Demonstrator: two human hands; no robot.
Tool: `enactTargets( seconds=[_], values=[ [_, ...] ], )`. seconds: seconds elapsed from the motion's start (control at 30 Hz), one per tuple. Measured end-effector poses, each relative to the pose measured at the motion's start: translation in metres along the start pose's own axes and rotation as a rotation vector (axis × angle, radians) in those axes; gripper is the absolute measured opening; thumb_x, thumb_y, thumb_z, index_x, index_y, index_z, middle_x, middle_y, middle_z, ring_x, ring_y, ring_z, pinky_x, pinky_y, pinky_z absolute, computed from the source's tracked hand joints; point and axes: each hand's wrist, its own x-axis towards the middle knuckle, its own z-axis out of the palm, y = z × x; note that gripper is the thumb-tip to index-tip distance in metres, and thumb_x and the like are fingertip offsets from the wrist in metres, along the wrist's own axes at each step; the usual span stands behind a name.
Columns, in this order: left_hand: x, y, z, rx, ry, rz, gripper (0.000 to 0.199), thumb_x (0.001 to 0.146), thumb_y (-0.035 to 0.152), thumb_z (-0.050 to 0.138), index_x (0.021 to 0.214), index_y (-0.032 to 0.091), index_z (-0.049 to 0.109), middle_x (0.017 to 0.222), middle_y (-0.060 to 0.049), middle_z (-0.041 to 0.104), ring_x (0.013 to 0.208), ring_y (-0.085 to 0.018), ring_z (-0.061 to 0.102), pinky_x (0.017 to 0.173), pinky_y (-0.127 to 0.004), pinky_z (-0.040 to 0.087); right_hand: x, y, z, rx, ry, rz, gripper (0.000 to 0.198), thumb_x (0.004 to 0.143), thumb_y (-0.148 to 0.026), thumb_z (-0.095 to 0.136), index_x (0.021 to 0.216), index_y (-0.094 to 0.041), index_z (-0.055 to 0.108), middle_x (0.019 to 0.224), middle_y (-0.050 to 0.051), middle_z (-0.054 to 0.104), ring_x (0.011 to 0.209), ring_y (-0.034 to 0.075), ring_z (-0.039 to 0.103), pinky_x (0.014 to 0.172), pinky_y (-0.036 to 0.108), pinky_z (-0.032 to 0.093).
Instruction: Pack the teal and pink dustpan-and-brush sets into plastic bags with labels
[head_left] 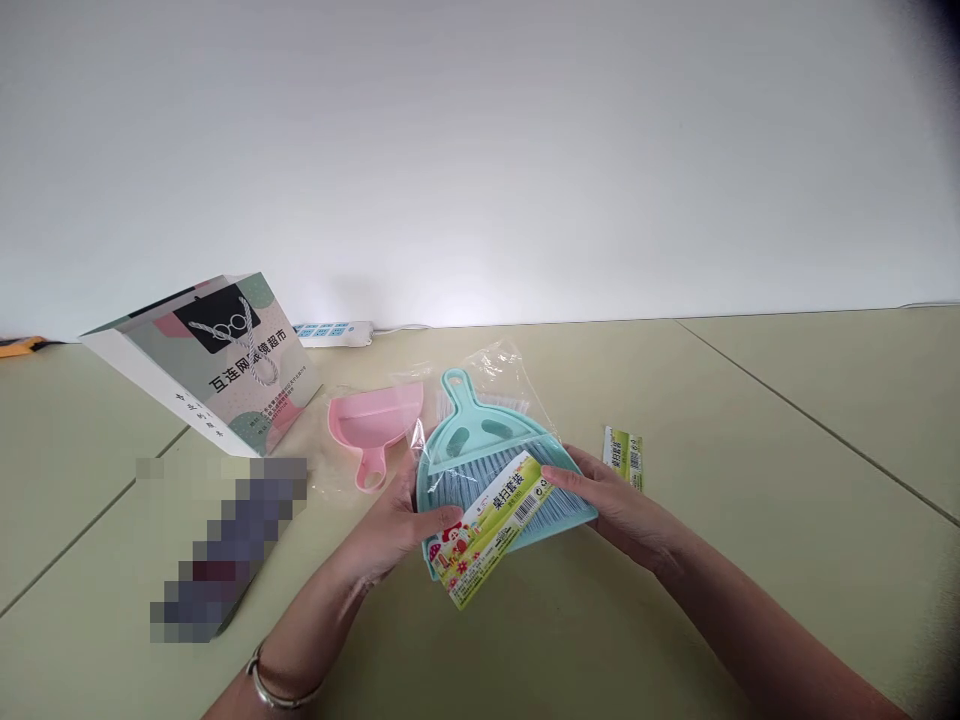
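Between my two hands is a light blue dustpan and brush set [480,428] in a clear plastic bag, its handle pointing away from me. My left hand [401,525] grips the left edge, thumb on top. On the right edge, my right hand [611,500] is closed, its thumb resting by a green and white printed label card [495,530]. That card lies slantwise over the grey bristles. Just left of the set, a pink dustpan [375,425] lies on the floor with its handle toward me.
A printed paper bag [232,370] with rope handles stands tilted at the left. Behind it is a white power strip [334,333] along the wall. A blurred-out dark object [232,550] lies at the front left. Another label card [624,456] rests beyond my right hand.
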Motion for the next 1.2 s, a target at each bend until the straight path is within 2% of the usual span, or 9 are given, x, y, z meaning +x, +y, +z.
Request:
enactTargets(
  seconds=[0.17,0.23,0.37,0.57,0.73,0.87,1.03,1.13,1.2],
  values=[
    [0.000,-0.001,0.001,-0.020,-0.048,0.004,0.089,0.066,0.019,0.076,0.141,0.029,0.028,0.126,-0.010,0.057,0.112,-0.029,0.057,0.085,-0.036,0.052,-0.004,-0.004,-0.007,0.021,-0.217,0.015,0.038,0.070,-0.035,0.073,0.104,-0.019,0.064,0.091,0.006,0.073,0.084,0.022,0.069,0.071,0.033,0.055],
    [0.000,-0.002,0.003,-0.031,-0.085,-0.002,0.090,0.067,0.019,0.075,0.141,0.030,0.026,0.128,-0.010,0.056,0.111,-0.029,0.058,0.085,-0.036,0.052,-0.005,-0.006,-0.007,0.014,-0.234,0.007,0.040,0.069,-0.030,0.074,0.105,-0.019,0.063,0.092,0.006,0.073,0.081,0.022,0.070,0.070,0.034,0.056],
    [0.001,-0.005,0.007,-0.048,-0.049,-0.090,0.087,0.068,0.023,0.075,0.140,0.029,0.027,0.120,-0.010,0.062,0.104,-0.029,0.063,0.080,-0.038,0.053,-0.007,-0.003,0.001,0.018,-0.077,-0.021,0.034,0.065,-0.023,0.077,0.097,-0.020,0.064,0.085,0.004,0.074,0.071,0.020,0.070,0.064,0.033,0.058],
    [0.004,-0.003,0.010,-0.054,0.145,-0.044,0.064,0.072,0.034,0.072,0.128,0.024,0.043,0.104,-0.008,0.069,0.094,-0.027,0.067,0.082,-0.039,0.052,-0.001,0.006,0.010,0.071,0.091,-0.042,0.029,0.068,-0.030,0.075,0.094,-0.022,0.066,0.083,0.002,0.074,0.070,0.020,0.070,0.059,0.029,0.057],
    [0.001,-0.001,0.008,-0.048,-0.030,-0.037,0.078,0.066,0.024,0.077,0.133,0.026,0.038,0.120,-0.009,0.062,0.108,-0.028,0.060,0.089,-0.039,0.049,0.008,0.013,0.008,0.139,0.203,-0.038,0.029,0.067,-0.025,0.076,0.094,-0.023,0.068,0.081,0.001,0.075,0.066,0.021,0.070,0.058,0.030,0.056],
    [0.002,-0.003,0.007,-0.024,0.018,-0.026,0.078,0.064,0.020,0.078,0.131,0.024,0.038,0.122,-0.009,0.061,0.107,-0.025,0.060,0.088,-0.035,0.049,0.007,0.012,0.011,0.160,0.222,0.003,0.031,0.070,-0.030,0.075,0.099,-0.026,0.068,0.083,0.000,0.075,0.068,0.020,0.070,0.059,0.029,0.056],
    [0.004,-0.005,0.010,-0.083,0.226,-0.045,0.069,0.063,0.024,0.079,0.123,0.022,0.045,0.112,-0.007,0.065,0.098,-0.023,0.063,0.083,-0.034,0.051,-0.001,0.004,0.006,0.205,-0.028,0.006,0.036,0.076,-0.034,0.069,0.110,-0.023,0.064,0.106,0.004,0.071,0.088,0.020,0.069,0.073,0.030,0.055],
    [0.007,-0.008,0.009,-0.151,0.336,-0.081,0.067,0.062,0.026,0.079,0.121,0.025,0.047,0.113,-0.006,0.064,0.093,-0.021,0.065,0.080,-0.033,0.054,-0.005,0.000,0.000,0.208,-0.200,-0.044,0.046,0.069,-0.024,0.075,0.114,-0.022,0.062,0.116,0.007,0.066,0.100,0.020,0.065,0.085,0.031,0.052],
    [0.009,-0.010,0.008,-0.180,0.375,-0.081,0.067,0.062,0.025,0.080,0.121,0.027,0.048,0.118,-0.005,0.062,0.095,-0.020,0.065,0.080,-0.032,0.054,-0.006,-0.001,-0.002,0.193,-0.238,-0.077,0.052,0.065,-0.017,0.077,0.115,-0.022,0.062,0.117,0.007,0.066,0.103,0.019,0.063,0.091,0.031,0.049]
  ],
)
